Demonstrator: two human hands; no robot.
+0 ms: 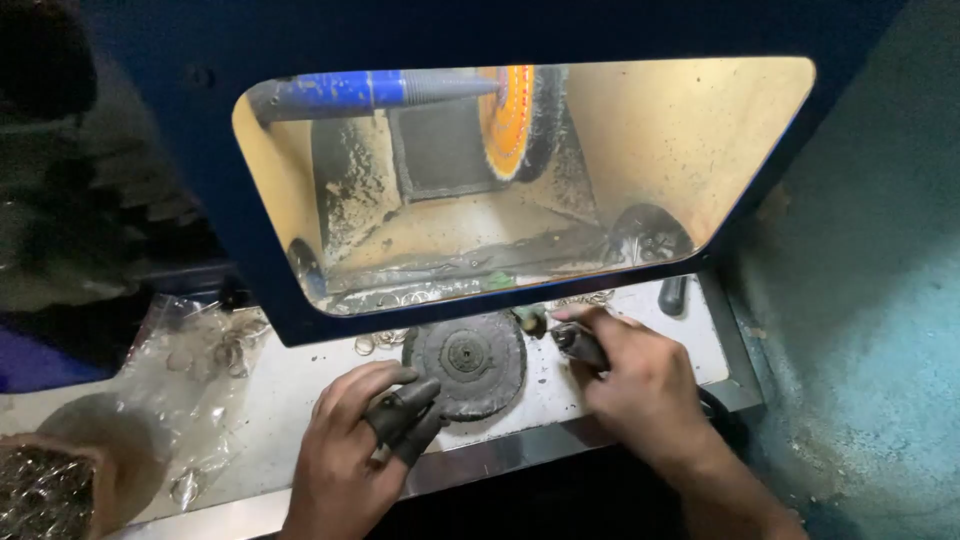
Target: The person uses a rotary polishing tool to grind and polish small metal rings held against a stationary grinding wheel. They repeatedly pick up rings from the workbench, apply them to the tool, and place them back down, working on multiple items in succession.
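My left hand (350,450) rests on the white tray (300,385) in front of a polishing machine, its fingers in dark finger guards touching the edge of a flat dark buffing wheel (466,362) that lies on the tray. My right hand (640,385) is to the right of that wheel, fingers closed around a small dark object (578,343) that I cannot identify. Behind a blue hood (230,250) an orange and dark buffing wheel (515,120) sits on a tapered spindle (400,90).
Several small metal rings (380,340) lie on the tray near the hood. A clear plastic bag (205,370) with more rings lies at the left, and a container of rings (45,490) is at the bottom left. A teal wall (880,330) stands at the right.
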